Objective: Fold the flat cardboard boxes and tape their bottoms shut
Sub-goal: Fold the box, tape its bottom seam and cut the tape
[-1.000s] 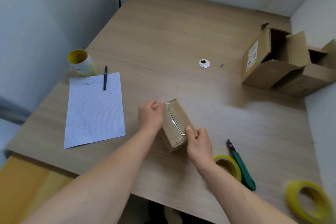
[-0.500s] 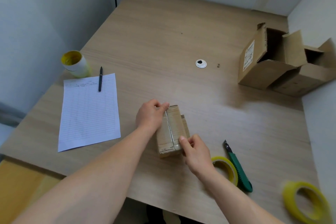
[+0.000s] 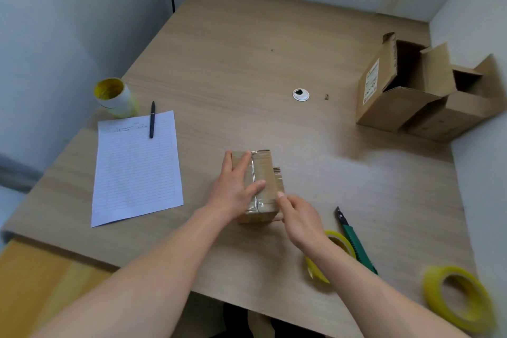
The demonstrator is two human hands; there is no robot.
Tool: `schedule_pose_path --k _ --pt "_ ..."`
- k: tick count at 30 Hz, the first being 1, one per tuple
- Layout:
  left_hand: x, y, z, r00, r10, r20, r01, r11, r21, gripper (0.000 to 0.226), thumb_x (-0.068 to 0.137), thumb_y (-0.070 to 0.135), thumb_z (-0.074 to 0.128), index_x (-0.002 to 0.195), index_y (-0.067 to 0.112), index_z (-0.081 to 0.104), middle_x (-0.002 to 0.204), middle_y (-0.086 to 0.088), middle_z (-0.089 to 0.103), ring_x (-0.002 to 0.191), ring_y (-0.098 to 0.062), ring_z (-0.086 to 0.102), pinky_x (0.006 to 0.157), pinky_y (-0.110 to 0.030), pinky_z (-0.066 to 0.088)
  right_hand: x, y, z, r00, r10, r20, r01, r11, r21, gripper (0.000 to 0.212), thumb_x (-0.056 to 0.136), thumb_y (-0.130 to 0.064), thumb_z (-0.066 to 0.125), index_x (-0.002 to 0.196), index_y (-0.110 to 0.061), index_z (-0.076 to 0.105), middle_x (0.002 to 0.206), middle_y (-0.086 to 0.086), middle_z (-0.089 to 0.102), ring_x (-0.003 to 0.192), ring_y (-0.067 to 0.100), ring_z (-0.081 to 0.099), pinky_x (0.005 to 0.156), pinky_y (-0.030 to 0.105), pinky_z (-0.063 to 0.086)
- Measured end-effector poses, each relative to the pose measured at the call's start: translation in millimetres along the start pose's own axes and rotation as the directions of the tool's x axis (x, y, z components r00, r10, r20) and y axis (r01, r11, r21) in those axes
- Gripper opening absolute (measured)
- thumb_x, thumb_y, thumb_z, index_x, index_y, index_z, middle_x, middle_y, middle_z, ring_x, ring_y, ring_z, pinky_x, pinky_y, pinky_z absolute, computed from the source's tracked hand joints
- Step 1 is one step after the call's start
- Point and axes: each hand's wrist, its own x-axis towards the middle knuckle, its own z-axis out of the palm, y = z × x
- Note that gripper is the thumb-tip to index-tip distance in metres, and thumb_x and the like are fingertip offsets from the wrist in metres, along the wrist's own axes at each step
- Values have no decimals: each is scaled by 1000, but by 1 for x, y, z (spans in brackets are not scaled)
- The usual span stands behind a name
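A small brown cardboard box point(image 3: 265, 166) stands on the wooden table point(image 3: 247, 57) near the front middle, with clear tape running along its top seam. My left hand point(image 3: 235, 191) lies flat on the box top, fingers stretched across the taped seam. My right hand point(image 3: 301, 221) presses against the box's near right corner with its fingertips. A yellow tape roll point(image 3: 341, 240) lies just behind my right wrist, partly hidden by my forearm. A second yellow tape roll point(image 3: 458, 300) lies at the table's front right corner.
A green utility knife point(image 3: 355, 241) lies right of the near roll. Lined paper point(image 3: 135, 170) with a black pen point(image 3: 152, 119) and a yellow-white roll point(image 3: 113, 97) sit at the left. Two open cardboard boxes point(image 3: 395, 103) stand at the right wall. A cable grommet point(image 3: 300, 94) is mid-table.
The box has been turned so its seam points straight away from me. My left hand moved from the box's left side onto its top, across the tape. My right hand stayed at the near corner.
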Motion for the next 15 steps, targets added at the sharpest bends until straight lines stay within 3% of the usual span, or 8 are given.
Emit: schedule_pose_path --k 2,5,8,10,12,15 --pt "7 5 -9 1000 18 25 -18 1000 -8 76 90 57 59 154 42 19 166 -3 -4 147 -25 28 113 -33 29 -11 8 -21 985 -126 -121 121 992 -46 35 100 -34 47 69 -20 55 72 -4 61 75 19 56 67 35 40" --pt "1 4 -14 999 36 -41 -40 994 -98 75 93 63 47 156 35 18 166 -2 -5 151 -20 17 117 -36 24 -30 45 -48 943 -275 -187 232 947 -224 13 83 -16 60 81 -26 67 78 -17 58 76 11 57 66 28 42" --pt "-27 3 -9 946 201 -255 -215 976 -26 78 88 66 42 153 24 31 165 -6 9 151 -24 14 117 -39 22 -48 91 -72 918 -394 33 348 764 -543 24 56 -21 62 78 -30 67 80 -18 53 73 14 58 59 18 37" --pt "-46 -2 0 873 356 -333 -340 934 105 72 84 62 47 143 20 48 161 -10 25 147 -33 25 111 -41 29 -60 108 -81 922 -325 209 378 646 -664 27 53 -25 62 79 -32 67 87 -16 56 80 16 59 62 21 42" --pt "-55 -7 11 862 424 -278 -380 903 199 66 82 60 49 133 20 56 157 -11 32 145 -38 27 111 -44 30 -66 123 -81 922 -251 293 385 542 -747 27 55 -28 60 81 -33 66 88 -15 53 84 17 55 68 27 45" --pt "-55 -11 21 913 402 -66 -378 896 234 57 89 50 46 136 21 55 160 -8 26 151 -36 9 118 -50 25 -70 131 -70 927 -243 284 369 468 -803 21 52 -28 67 72 -33 63 79 -12 50 75 18 53 62 29 46"
